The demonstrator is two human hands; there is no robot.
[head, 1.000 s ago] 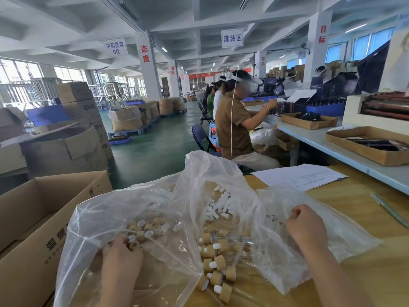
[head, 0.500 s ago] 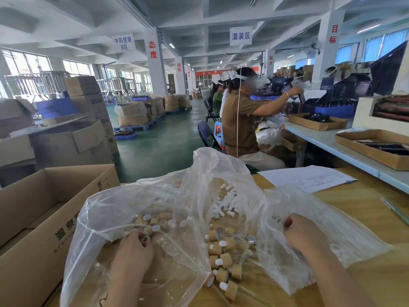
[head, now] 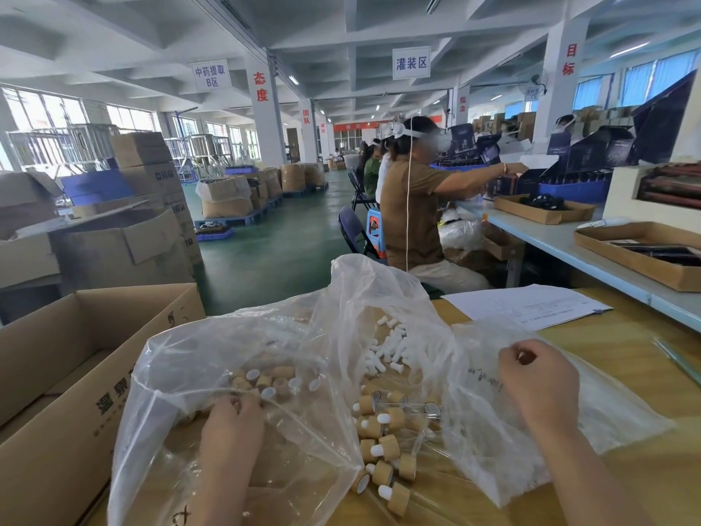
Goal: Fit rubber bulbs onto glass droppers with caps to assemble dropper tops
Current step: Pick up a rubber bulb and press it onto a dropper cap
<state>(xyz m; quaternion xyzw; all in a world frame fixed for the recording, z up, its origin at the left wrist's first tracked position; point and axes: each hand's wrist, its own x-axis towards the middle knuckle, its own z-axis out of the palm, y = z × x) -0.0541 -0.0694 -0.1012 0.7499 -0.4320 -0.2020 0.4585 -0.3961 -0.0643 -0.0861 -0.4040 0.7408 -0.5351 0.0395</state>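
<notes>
Parts are being gathered for the next dropper top. The left hand (head: pixel 231 423) is being dug into the caps (head: pixel 273 377) inside the plastic bag (head: pixel 170 354), fingers curled (whether one is gripped cannot be told). A white rubber bulb (head: pixel 525 357), seemingly, is being pinched in the curled right hand (head: pixel 538 377) above the desk (head: pixel 626 336). Next, a cap probably needs lifting out and bringing to the bulb.

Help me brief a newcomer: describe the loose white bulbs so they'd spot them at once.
On the wooden table lie crumpled clear bags. Behind the tan caps, toward the far edge, sits the bulb heap. It alone is all white, capless.
</notes>
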